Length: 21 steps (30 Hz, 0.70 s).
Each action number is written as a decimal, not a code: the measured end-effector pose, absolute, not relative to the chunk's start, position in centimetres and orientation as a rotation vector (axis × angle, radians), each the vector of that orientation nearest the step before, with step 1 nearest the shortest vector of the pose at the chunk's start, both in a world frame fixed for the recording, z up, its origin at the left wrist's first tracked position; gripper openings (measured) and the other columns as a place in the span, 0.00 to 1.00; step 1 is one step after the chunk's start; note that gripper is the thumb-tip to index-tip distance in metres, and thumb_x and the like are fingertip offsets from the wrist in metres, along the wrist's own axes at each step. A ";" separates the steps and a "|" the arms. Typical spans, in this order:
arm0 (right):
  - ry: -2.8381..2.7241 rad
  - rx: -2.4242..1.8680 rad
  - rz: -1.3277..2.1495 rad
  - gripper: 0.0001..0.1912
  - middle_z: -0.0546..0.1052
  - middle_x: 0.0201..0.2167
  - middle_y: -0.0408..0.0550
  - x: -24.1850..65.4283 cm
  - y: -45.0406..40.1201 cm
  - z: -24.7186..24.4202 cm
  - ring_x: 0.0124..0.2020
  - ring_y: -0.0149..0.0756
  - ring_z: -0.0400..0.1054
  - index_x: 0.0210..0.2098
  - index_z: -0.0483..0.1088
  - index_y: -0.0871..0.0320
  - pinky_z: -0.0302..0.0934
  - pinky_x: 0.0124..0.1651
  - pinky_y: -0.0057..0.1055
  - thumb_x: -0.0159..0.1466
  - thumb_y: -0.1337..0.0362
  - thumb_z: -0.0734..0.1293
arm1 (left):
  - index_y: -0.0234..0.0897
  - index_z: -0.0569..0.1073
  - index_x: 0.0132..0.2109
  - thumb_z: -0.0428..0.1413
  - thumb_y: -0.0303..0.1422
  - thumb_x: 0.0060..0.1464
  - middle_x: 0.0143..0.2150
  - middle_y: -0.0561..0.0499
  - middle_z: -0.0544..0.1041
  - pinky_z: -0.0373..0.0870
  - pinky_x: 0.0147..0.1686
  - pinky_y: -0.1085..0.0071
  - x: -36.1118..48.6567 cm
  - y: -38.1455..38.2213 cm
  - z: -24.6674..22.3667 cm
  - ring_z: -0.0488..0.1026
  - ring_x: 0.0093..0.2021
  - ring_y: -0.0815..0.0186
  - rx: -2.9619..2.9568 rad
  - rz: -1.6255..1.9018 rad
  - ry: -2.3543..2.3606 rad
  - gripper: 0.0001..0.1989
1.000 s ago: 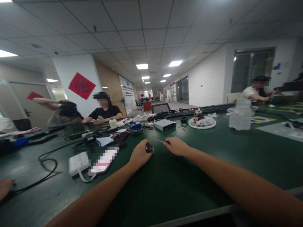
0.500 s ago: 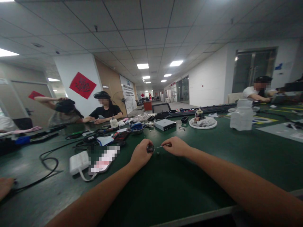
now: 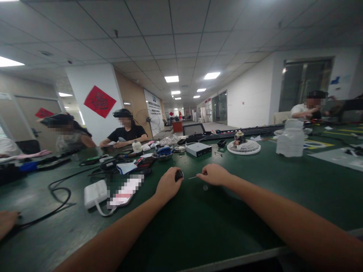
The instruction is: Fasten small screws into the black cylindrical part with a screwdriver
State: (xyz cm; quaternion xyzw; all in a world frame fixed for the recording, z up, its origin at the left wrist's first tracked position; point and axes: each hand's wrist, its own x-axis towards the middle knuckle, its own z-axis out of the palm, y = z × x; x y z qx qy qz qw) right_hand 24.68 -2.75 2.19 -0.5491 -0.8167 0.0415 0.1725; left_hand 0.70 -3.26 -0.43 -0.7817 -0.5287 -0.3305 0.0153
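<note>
Over the mat [image 3: 215, 223], metal pin [image 3: 193, 177] pointing left

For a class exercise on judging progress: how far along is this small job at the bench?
Done: a small round piece already lies loose on the green mat. In hand: the left hand grips a small dark part, and the right hand pinches a thin metal pin, held apart from it. Left: the pin and part are still separate; how much remains beyond that cannot be told.

Two bare forearms [image 3: 283, 219] reach in from the lower edge of the view, angling toward each other. The left hand [image 3: 168, 185] curls into a loose fist, the right hand [image 3: 214, 175] pinches closed, the two just apart.
</note>
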 end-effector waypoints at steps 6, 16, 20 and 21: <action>-2.441 -1.541 0.401 0.29 0.78 0.28 0.49 25.2 -2.7 2.7 0.31 0.41 0.73 0.28 0.71 0.58 0.57 0.27 0.30 0.52 0.36 0.71 | 0.42 0.70 0.57 0.55 0.37 0.62 0.52 0.46 0.78 0.68 0.51 0.64 0.6 -3.0 -0.6 0.75 0.51 0.56 -2.377 -0.919 -1.784 0.17; -2.121 -1.246 1.213 0.25 0.77 0.26 0.43 25.9 -1.2 0.9 0.29 0.38 0.75 0.24 0.54 0.55 0.68 0.25 0.28 0.45 0.66 0.77 | 0.42 0.67 0.57 0.53 0.39 0.63 0.48 0.44 0.80 0.68 0.44 0.64 0.8 -3.2 -0.6 0.78 0.47 0.55 -2.455 -0.778 -1.815 0.17; -1.891 -1.075 1.255 0.26 0.76 0.25 0.41 24.8 -0.9 -0.1 0.29 0.36 0.75 0.23 0.53 0.55 0.71 0.31 0.32 0.45 0.67 0.78 | 0.41 0.69 0.55 0.57 0.31 0.58 0.48 0.46 0.80 0.67 0.47 0.64 1.1 -3.7 -0.4 0.77 0.48 0.57 -2.529 -0.753 -1.663 0.18; -1.859 -1.037 1.244 0.23 0.77 0.26 0.41 24.5 -1.0 -0.2 0.29 0.35 0.75 0.24 0.56 0.56 0.71 0.33 0.33 0.45 0.67 0.77 | 0.41 0.69 0.54 0.57 0.30 0.57 0.49 0.46 0.79 0.67 0.49 0.63 1.1 -3.8 -0.3 0.76 0.48 0.57 -2.541 -0.754 -1.622 0.18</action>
